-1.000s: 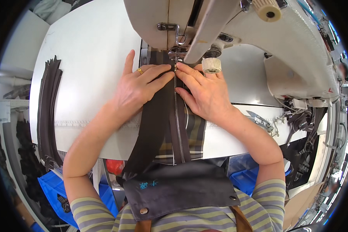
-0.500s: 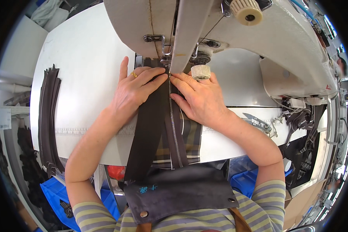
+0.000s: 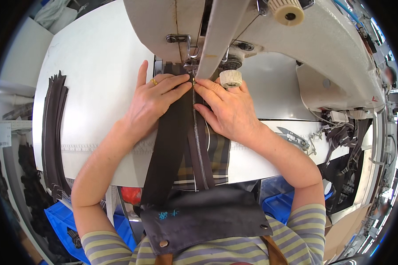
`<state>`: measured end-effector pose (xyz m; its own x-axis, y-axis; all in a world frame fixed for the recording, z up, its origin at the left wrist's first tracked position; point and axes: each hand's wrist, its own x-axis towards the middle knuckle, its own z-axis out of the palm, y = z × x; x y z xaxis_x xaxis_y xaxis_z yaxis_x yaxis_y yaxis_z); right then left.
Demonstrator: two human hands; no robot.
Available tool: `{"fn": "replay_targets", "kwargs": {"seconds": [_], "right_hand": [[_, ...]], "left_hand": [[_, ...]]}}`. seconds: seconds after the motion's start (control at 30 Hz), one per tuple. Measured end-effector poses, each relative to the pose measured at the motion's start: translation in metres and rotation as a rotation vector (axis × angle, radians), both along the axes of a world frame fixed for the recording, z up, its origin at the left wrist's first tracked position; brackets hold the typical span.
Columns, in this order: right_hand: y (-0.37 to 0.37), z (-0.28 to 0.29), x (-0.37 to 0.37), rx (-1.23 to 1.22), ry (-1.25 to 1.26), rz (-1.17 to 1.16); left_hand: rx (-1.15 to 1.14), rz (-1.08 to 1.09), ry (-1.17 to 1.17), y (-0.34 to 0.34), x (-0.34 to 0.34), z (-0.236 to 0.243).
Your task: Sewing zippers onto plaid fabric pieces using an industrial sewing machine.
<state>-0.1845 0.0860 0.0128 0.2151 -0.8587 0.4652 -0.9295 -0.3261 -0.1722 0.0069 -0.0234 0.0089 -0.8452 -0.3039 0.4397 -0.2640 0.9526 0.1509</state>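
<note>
My left hand (image 3: 157, 99) lies with fingertips pressed on a black fabric strip (image 3: 163, 163), its little finger raised and a gold ring showing. My right hand (image 3: 225, 108) rests with fingers apart on a dark-taped metal zipper (image 3: 198, 154), just right of the strip; the thumb presses lower along the teeth. Beneath both lies olive, black and white plaid fabric (image 3: 219, 168). The layers run under the presser foot (image 3: 191, 67) of a white sewing machine (image 3: 327, 44), whose head hides their far end. A white knob (image 3: 231, 78) hangs over my right fingers.
The white table (image 3: 88, 57) has a ruler strip along its front. A stack of dark zippers (image 3: 55, 123) lies at left. Metal scissors (image 3: 292, 137) and tangled dark strips (image 3: 345, 132) are at right. Blue bins (image 3: 57, 221) sit below, and a dark apron (image 3: 203, 216) covers my front.
The whole view has shifted slightly, putting the machine further left in the picture. Both hands and the fabric hold nearly the same positions under the presser foot.
</note>
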Motion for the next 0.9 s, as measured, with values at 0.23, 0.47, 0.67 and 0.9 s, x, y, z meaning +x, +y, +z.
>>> {"fn": "replay_targets", "kwargs": {"seconds": [0.23,0.47,0.67,0.9], "right_hand": [[0.0,0.002,-0.004,-0.025,-0.008,0.022],[0.0,0.001,-0.004,0.001,-0.027,0.021],[0.001,0.001,-0.004,0.032,-0.026,0.009],[-0.001,0.001,-0.006,0.042,-0.012,0.015]], "left_hand": [[0.035,0.01,-0.026,0.005,0.002,0.007],[0.009,0.067,-0.101,0.014,0.004,0.009],[0.022,0.075,-0.075,0.016,0.004,0.006],[0.015,0.081,-0.046,0.012,0.003,0.0]]}}
